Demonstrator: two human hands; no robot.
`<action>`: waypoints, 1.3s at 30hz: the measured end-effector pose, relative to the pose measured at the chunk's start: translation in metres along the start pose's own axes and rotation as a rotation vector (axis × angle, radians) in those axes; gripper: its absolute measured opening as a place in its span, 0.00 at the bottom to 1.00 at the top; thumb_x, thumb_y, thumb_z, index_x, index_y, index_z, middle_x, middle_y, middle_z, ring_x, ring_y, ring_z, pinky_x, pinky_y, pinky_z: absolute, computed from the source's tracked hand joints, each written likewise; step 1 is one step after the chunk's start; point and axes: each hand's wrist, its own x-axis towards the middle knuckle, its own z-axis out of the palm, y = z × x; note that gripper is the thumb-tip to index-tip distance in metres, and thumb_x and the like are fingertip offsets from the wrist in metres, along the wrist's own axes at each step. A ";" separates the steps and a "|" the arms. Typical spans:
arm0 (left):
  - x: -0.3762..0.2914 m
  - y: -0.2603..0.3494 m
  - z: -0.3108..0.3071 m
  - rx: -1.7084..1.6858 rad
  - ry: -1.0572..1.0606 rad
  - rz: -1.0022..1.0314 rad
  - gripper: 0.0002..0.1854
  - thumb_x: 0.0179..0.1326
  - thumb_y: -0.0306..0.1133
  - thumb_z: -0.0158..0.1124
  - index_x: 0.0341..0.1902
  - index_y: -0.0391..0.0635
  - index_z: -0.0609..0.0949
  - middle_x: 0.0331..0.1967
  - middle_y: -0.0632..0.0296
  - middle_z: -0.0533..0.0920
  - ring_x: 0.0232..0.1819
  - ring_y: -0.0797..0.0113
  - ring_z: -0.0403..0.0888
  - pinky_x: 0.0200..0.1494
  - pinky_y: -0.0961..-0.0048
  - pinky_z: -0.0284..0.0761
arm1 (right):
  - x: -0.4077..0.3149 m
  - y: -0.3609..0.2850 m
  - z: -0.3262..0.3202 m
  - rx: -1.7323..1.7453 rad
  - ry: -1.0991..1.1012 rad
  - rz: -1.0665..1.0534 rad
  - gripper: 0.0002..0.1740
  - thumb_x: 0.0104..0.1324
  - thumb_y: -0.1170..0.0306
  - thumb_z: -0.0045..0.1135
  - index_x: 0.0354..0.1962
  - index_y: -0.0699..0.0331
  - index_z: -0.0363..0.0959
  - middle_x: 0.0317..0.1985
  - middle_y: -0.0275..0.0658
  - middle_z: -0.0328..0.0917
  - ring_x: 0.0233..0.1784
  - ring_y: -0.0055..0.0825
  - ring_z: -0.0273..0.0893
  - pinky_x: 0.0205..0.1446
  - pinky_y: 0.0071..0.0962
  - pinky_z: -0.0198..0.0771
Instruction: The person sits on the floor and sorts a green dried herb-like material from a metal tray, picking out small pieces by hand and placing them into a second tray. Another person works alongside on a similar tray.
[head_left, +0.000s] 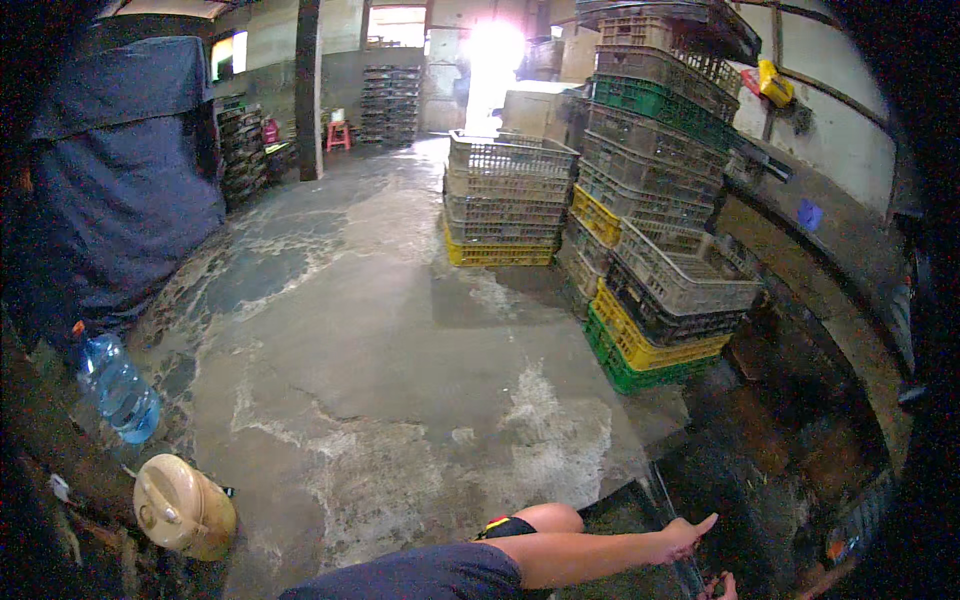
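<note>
My left hand (681, 538) reaches across to the lower right from a dark sleeve. It lies over the long black rim of a dark tray or crate (628, 504), seemingly gripping it, with one finger stretched out. Only a few curled fingers of my right hand (724, 587) show at the bottom edge, close to the same rim. The rest of that hand is cut off, so what it holds is hidden. A bare knee (553, 517) appears beyond my left forearm.
Stacked plastic crates stand ahead (504, 202) and to the right (660, 300). At left are a beige jug (184, 510), a large blue water bottle (120, 390) and a dark cloth cover (127, 180). A post (308, 90) rises from the stained concrete floor (375, 337).
</note>
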 end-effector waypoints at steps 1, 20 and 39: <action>0.001 0.001 0.000 -0.034 -0.005 0.051 0.35 0.56 0.69 0.48 0.12 0.50 0.64 0.08 0.66 0.63 0.06 0.72 0.58 0.09 0.72 0.51 | -0.001 -0.001 -0.001 -0.015 -0.001 -0.006 0.11 0.65 0.61 0.52 0.36 0.60 0.72 0.27 0.34 0.69 0.28 0.27 0.66 0.31 0.30 0.64; -0.011 0.015 -0.010 -0.243 -0.087 0.016 0.32 0.58 0.65 0.51 0.21 0.45 0.74 0.11 0.65 0.67 0.08 0.73 0.59 0.10 0.74 0.53 | -0.021 -0.011 0.021 -0.278 0.099 -0.263 0.24 0.67 0.47 0.45 0.26 0.59 0.70 0.22 0.32 0.68 0.13 0.23 0.56 0.18 0.25 0.55; 0.000 0.018 -0.019 -0.310 -0.042 -0.005 0.36 0.58 0.71 0.39 0.19 0.49 0.73 0.12 0.67 0.67 0.10 0.73 0.58 0.14 0.73 0.51 | -0.020 -0.015 0.019 -0.040 0.161 -0.072 0.23 0.68 0.50 0.44 0.28 0.60 0.72 0.20 0.31 0.66 0.13 0.23 0.56 0.14 0.24 0.50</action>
